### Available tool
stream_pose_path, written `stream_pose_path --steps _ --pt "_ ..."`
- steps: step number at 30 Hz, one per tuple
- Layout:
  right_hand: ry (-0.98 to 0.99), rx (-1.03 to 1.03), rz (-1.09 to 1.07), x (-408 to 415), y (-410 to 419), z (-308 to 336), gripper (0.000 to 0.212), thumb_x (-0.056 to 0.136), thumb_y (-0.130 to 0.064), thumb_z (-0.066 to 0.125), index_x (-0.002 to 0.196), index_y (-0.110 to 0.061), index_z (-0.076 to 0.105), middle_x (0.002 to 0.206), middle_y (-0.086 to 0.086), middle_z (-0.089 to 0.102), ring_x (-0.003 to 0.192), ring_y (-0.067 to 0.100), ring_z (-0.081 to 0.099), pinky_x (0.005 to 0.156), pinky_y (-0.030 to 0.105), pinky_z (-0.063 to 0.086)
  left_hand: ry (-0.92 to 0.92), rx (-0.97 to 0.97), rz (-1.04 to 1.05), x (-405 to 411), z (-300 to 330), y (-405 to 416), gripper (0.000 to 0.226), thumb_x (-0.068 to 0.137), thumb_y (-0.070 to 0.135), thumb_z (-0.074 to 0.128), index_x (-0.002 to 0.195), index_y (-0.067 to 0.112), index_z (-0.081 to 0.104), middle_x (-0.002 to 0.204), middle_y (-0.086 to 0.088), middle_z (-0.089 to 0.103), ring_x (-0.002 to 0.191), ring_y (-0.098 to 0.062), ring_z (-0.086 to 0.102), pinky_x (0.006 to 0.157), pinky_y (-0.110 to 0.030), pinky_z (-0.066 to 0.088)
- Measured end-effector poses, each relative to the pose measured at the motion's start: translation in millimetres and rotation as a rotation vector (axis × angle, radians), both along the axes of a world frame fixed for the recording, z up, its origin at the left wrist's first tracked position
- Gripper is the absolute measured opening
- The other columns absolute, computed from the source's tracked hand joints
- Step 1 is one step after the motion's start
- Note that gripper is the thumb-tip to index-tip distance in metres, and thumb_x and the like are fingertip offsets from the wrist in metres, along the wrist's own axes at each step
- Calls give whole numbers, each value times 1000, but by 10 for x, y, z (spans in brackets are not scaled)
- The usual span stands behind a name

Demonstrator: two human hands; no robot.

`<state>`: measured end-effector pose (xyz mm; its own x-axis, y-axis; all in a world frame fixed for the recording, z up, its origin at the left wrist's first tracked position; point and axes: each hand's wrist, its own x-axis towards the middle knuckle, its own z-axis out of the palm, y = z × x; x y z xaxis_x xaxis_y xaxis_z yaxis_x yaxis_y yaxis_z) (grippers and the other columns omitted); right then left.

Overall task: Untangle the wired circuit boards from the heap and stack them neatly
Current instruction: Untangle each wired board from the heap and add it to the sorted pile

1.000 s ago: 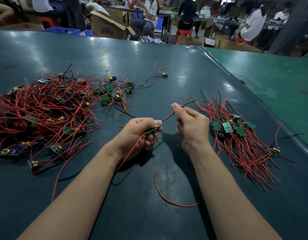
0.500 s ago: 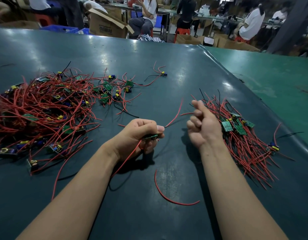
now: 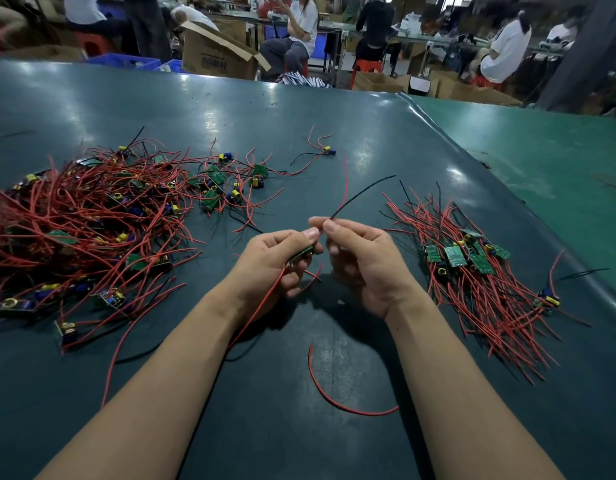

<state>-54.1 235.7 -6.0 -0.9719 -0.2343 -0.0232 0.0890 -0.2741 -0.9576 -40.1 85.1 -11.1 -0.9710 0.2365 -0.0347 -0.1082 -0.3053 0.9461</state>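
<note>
A tangled heap (image 3: 85, 220) of small green circuit boards with red and black wires covers the table's left side. On the right lies a tidier stack (image 3: 473, 268) of boards with their wires fanned out. My left hand (image 3: 275, 261) grips one green circuit board (image 3: 301, 254) at the table's middle; its red wire trails down past my wrist. My right hand (image 3: 362, 261) pinches that board's black wire (image 3: 362, 194) near its base, next to my left thumb. The black wire and a red one rise up and away from my fingers.
A loose red wire (image 3: 334, 400) curls on the dark green table (image 3: 265, 105) between my forearms. A single board (image 3: 329, 150) lies apart at the back. Cardboard boxes (image 3: 216, 53) and seated people are beyond the far edge. A lighter green table (image 3: 542, 161) adjoins on the right.
My right hand had let go of the red wire and drawn right in a loose fist; now it has come back to my left hand and pinches the black wire.
</note>
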Motion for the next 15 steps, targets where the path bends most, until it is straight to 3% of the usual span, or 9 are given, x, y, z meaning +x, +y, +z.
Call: stream_pose_path --steps 4,12,15 --pt "0 -140 -240 -56 92 55 20 94 -15 60 81 -9 73 51 -7 41 36 4 23 36 15 17 13 -56 -52 7 1 10 24 75 34 67 62 14 70 51 0 34 34 -8 28 37 -17 28" --pt "-72 -356 -576 -122 36 57 24 90 -5 61 67 -8 68 57 -2 51 34 4 28 34 16 19 23 -85 -91 9 6 6 24 76 36 67 65 14 68 52 2 36 35 -8 28 43 -21 22" --pt "-109 -418 -668 -164 94 58 16 93 -9 60 78 -5 65 62 -1 47 33 4 30 34 15 20 9 -56 -66 2 12 -5 25 81 32 65 65 14 66 50 3 39 34 -9 31 42 -21 22"
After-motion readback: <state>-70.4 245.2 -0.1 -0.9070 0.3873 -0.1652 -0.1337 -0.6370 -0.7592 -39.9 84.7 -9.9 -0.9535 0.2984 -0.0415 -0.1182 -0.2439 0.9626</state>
